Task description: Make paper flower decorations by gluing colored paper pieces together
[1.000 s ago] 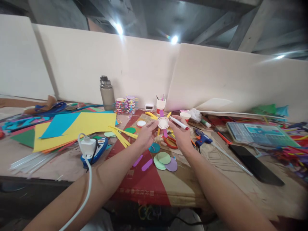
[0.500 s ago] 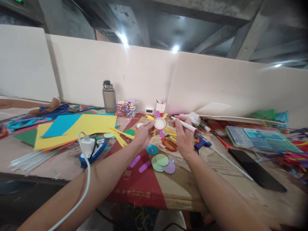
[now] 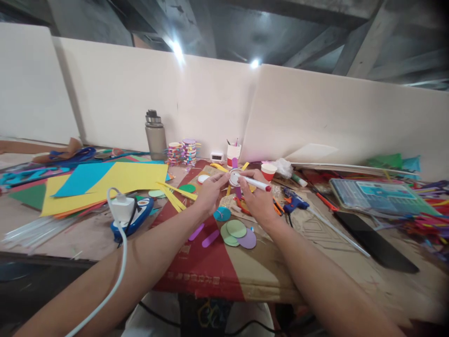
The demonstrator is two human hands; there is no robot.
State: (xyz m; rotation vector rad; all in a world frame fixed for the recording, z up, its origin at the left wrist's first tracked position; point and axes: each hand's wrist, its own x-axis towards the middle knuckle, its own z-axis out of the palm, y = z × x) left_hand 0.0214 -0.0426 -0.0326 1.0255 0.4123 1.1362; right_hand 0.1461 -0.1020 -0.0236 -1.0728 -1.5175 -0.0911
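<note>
My left hand (image 3: 211, 191) is closed, pinching the edge of a white round piece with a raised rim (image 3: 234, 178), like the bottom of a paper cup. Purple and yellow strips stick out around it. In my right hand (image 3: 258, 202) is a white marker (image 3: 257, 183) with a red end, its tip at the face of the round piece; a small dark mark shows there. Below my hands lie a blue disc (image 3: 222, 214), green paper discs (image 3: 236, 229), a purple disc (image 3: 247, 239) and purple strips (image 3: 210, 238). Orange-handled scissors are partly hidden behind my right hand.
A red and white paper cup (image 3: 268, 172) and a blue glue gun (image 3: 294, 201) are to the right, with a black phone-like slab (image 3: 375, 243) beyond. Coloured sheets (image 3: 136, 178), a bottle (image 3: 155, 138) and a blue power strip (image 3: 135, 224) with a white cable stand left.
My right hand has moved left, bringing the marker's tip onto the round piece. The red and white cup behind it has come into view. The camera view has shifted slightly.
</note>
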